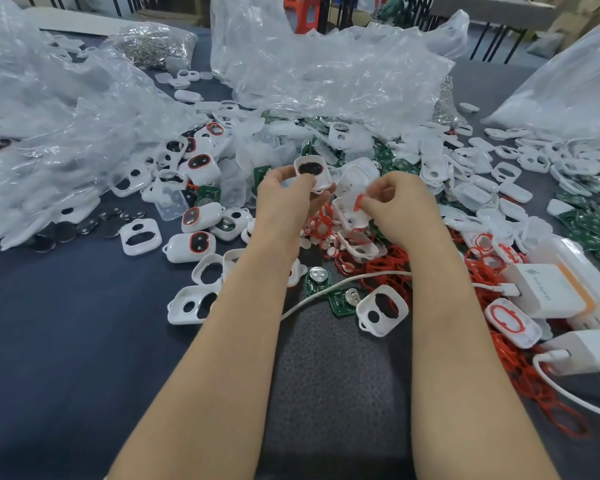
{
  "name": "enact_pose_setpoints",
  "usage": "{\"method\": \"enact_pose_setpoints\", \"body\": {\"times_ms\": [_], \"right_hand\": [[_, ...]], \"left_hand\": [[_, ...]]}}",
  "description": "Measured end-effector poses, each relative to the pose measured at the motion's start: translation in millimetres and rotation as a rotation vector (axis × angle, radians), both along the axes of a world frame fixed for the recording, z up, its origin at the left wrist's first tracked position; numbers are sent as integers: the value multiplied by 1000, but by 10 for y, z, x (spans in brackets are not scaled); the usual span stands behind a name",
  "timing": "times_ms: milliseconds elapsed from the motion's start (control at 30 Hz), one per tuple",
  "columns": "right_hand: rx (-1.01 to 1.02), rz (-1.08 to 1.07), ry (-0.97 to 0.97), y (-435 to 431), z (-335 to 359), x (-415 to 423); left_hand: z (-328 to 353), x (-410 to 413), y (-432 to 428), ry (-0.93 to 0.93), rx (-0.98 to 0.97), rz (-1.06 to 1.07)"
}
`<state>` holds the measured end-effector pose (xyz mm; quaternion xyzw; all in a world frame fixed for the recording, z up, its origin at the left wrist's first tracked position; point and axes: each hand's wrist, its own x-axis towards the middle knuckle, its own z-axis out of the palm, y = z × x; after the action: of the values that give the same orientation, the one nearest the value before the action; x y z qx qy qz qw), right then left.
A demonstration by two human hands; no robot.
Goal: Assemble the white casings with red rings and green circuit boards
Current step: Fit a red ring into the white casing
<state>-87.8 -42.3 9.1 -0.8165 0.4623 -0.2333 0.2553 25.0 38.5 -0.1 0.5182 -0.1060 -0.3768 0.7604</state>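
My left hand (288, 199) grips a white casing (311, 169) with its dark oval opening facing me, lifted above the pile. My right hand (400, 202) pinches a red ring (358, 201) just right of that casing. Under both hands lies a heap of loose red rings (388, 268) and white casings. Green circuit boards with round metal battery clips lie near my forearms (317, 278), and more boards are piled at the right (589, 223). Several casings with red rings fitted lie at the left (198, 242).
Crumpled clear plastic bags (326, 64) cover the back and left of the dark table (66, 323). White chargers (547, 289) with a white cable (329, 289) sit at the right. Round dark discs (84, 226) lie at the left, and a bag of metal parts (153, 43) stands at the back.
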Motion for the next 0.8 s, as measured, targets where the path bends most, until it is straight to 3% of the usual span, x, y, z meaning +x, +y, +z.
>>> {"method": "enact_pose_setpoints", "body": {"times_ms": [167, 300, 533, 800], "right_hand": [[-81, 129, -192, 44, 44, 23], [-66, 210, -233, 104, 48, 60], [241, 87, -601, 112, 38, 39], [291, 23, -714, 94, 17, 62]], "left_hand": [[12, -2, -3, -3, -21, 5], [3, 13, 6, -23, -42, 35], [-36, 11, -12, -85, -9, 54], [-50, -35, -65, -60, 7, 18]]}}
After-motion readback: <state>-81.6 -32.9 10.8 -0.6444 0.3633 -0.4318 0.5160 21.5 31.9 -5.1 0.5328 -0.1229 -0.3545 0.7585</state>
